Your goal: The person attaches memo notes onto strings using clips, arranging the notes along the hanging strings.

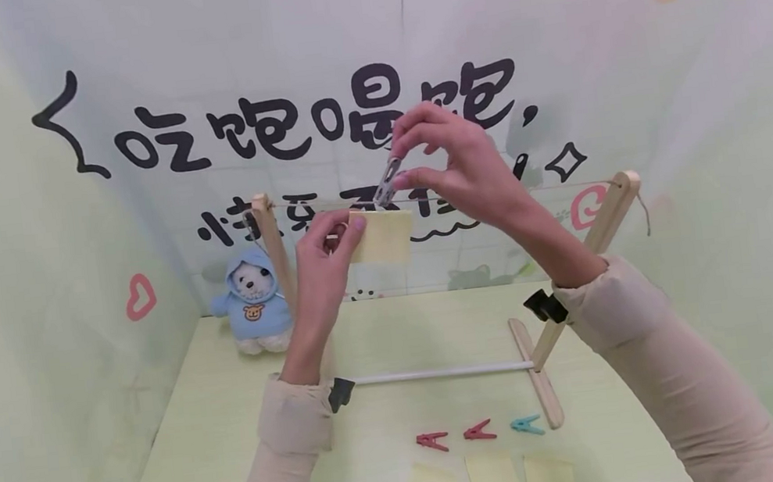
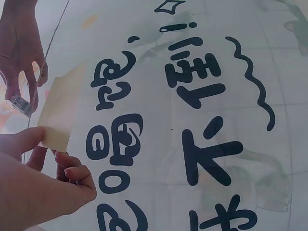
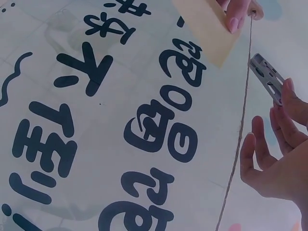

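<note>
Near the centre of the head view, the left hand (image 1: 324,251) pinches a pale yellow paper note (image 1: 386,237) by its upper left corner, thumb on the near face. This grip probably serves to keep the sheet level against the twine (image 1: 537,189) while leaving the rest of its top edge bare. Above it, the right hand (image 1: 459,159) pinches a grey metal clothespin (image 1: 389,182) by its upper end, likely so that the lower end can face the line; whether that tip touches twine or paper, I cannot tell. Two wooden posts, left (image 1: 274,245) and right (image 1: 604,226), hold the twine across the frame.

As for pose, the left forearm rises steeply from the bottom; the right one slants in from the lower right, its hand arched with fingers pointing down-left. At the bottom, a blue clothespin (image 1: 527,425) lies above a row of spare notes (image 1: 494,481), perhaps for easy reach.
</note>
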`<state>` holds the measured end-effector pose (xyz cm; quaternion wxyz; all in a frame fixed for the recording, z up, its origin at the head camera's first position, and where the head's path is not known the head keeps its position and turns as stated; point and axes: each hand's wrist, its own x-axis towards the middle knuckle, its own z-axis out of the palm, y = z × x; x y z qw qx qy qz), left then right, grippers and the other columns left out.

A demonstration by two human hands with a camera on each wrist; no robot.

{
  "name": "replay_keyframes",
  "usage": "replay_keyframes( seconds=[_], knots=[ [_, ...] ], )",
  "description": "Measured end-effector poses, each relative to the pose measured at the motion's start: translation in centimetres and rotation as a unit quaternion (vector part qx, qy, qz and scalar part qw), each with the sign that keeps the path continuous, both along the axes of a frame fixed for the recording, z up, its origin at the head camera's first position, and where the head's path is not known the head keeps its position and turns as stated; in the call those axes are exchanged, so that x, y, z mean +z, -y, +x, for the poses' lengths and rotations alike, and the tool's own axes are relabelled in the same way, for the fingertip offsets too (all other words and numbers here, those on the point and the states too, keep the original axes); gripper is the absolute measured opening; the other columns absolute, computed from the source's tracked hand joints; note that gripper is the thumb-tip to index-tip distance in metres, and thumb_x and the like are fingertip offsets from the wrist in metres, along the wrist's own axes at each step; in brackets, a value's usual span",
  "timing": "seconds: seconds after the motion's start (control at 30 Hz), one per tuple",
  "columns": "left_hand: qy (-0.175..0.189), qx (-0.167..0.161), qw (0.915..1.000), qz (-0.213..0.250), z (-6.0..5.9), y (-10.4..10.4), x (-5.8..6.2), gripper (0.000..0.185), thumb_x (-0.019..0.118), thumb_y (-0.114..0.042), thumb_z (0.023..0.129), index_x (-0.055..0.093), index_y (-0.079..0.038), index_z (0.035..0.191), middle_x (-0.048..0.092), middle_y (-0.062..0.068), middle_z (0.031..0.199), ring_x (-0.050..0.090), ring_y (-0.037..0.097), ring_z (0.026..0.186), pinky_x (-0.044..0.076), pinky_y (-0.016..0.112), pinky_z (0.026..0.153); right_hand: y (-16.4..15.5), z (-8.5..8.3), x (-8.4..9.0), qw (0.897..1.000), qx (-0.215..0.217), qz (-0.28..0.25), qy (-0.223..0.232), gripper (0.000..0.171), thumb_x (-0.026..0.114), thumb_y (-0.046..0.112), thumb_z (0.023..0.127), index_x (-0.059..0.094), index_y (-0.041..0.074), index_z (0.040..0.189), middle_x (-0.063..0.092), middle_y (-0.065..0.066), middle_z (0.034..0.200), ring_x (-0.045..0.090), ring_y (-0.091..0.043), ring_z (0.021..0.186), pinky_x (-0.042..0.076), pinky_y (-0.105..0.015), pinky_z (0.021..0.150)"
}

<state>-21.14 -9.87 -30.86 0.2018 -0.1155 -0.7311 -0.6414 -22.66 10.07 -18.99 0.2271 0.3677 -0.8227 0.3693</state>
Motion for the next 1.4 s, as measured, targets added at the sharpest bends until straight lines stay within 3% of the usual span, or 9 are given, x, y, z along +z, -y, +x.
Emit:
replay_keyframes(
  seconds=[0.13, 0.37, 0.87, 1.2, 1.4],
  knots=[
    [-0.001, 0.003, 0.9996, 0.030, -0.2, -0.3, 0.1, 0.028, 0.067, -0.032, 0.098, 0.073, -0.008, 0.111, 0.055, -0.006, 0.095, 0.048, 0.011, 0.082, 0.037, 0.018, 0.070, 0.2, -0.3, -0.2, 1.000, -0.006, 0.010, 0.000, 0.022, 0.085, 0.009, 0.080, 0.074, 0.003, 0.097, 0.065, -0.008, 0.113, 0.057, -0.015, 0.112, 0.042, -0.028, 0.089],
    [-0.021, 0.014, 0.9974, 0.068, -0.6, -0.4, 0.2, 0.025, 0.069, -0.025, 0.097, 0.073, -0.004, 0.109, 0.057, -0.010, 0.096, 0.050, 0.008, 0.085, 0.040, 0.016, 0.069, 0.5, -0.8, -0.5, 1.000, 0.008, 0.008, -0.005, 0.022, 0.085, 0.006, 0.079, 0.073, 0.000, 0.096, 0.065, -0.011, 0.112, 0.058, -0.020, 0.112, 0.043, -0.032, 0.107],
    [-0.030, 0.028, 0.9949, 0.092, -0.5, -0.5, 0.5, 0.023, 0.070, -0.019, 0.096, 0.071, 0.000, 0.108, 0.060, -0.012, 0.098, 0.054, 0.005, 0.087, 0.044, 0.015, 0.071, 1.8, -1.2, -0.5, 1.000, 0.001, 0.030, -0.005, 0.019, 0.084, 0.006, 0.080, 0.072, -0.001, 0.093, 0.066, -0.012, 0.113, 0.057, -0.023, 0.115, 0.040, -0.036, 0.111],
    [-0.031, 0.045, 0.9958, 0.074, -0.4, -0.2, 0.5, 0.026, 0.069, -0.028, 0.096, 0.072, -0.005, 0.108, 0.061, -0.013, 0.099, 0.055, 0.008, 0.091, 0.042, 0.019, 0.077, 2.7, -1.3, -0.4, 0.996, -0.020, 0.077, 0.036, 0.020, 0.085, 0.014, 0.081, 0.073, 0.005, 0.095, 0.065, -0.006, 0.115, 0.054, -0.022, 0.117, 0.040, -0.038, 0.107],
    [-0.017, 0.045, 0.9968, 0.064, -0.3, -0.2, 0.4, 0.027, 0.068, -0.030, 0.097, 0.071, -0.006, 0.109, 0.060, -0.012, 0.101, 0.055, 0.009, 0.091, 0.045, 0.018, 0.079, 2.7, -1.4, -0.4, 0.993, -0.018, 0.090, 0.078, 0.026, 0.085, 0.017, 0.082, 0.073, 0.005, 0.103, 0.061, -0.006, 0.120, 0.054, -0.022, 0.121, 0.041, -0.037, 0.112]
  ],
)
